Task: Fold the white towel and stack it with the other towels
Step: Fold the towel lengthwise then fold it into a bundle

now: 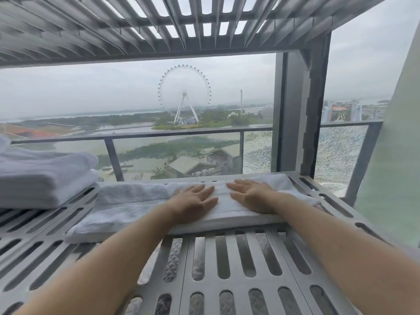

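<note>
A white towel lies folded into a long strip across the slotted grey metal shelf. My left hand and my right hand rest flat on its middle, palms down, fingers apart and pointing away from me, holding nothing. The two hands lie side by side with a narrow gap of towel between them. A stack of folded white towels sits on the shelf at the far left, just beyond the strip's left end.
A slatted metal shelf hangs overhead. Behind the shelf runs a glass balcony railing, with a grey pillar at the right. A pale wall edge stands at the far right.
</note>
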`<state>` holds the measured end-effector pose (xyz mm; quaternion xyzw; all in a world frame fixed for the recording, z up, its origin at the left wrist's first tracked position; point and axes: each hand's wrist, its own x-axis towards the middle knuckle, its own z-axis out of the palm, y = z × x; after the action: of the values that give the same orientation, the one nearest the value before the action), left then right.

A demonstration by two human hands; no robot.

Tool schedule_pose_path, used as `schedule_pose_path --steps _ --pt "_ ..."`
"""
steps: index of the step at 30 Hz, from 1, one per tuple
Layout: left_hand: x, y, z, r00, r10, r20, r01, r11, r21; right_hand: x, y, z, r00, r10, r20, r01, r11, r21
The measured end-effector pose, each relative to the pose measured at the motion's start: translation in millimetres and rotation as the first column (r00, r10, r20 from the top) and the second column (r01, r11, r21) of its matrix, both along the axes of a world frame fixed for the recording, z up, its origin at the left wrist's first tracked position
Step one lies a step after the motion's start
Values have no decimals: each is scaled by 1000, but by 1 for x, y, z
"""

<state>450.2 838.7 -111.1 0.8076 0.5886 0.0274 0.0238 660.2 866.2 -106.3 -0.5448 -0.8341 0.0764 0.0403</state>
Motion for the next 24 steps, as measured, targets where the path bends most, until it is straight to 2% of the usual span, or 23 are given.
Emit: schedule_pose_path --steps 4,8,10,12,17,21,24 --pt "-46 -4 -4 991 129 -46 -128 992 9 14 10 -7 998 -56 37 56 998 -1" --pt "-52 -7 -4 991 135 13 -135 991 23 3 13 -2 997 -51 52 52 998 -27" --pt "-51 -5 -2 988 119 98 -126 990 62 -15 12 3 1000 12 8 -12 1000 -20" --pt "-60 -1 1 982 148 117 -162 980 116 -45 10 7 992 119 -35 -119 993 -3" --pt "-107 -6 2 919 393 -21 -393 919 -10 -121 2 6 965 261 -25 -262 963 -55" --pt "-125 -12 2 884 466 -30 -467 884 -38 -136 4 -8 990 143 20 -142 989 -34" --pt "-125 -13 1 887 461 -31 -462 886 -41 -134 5 -9 996 87 31 -87 996 -26"
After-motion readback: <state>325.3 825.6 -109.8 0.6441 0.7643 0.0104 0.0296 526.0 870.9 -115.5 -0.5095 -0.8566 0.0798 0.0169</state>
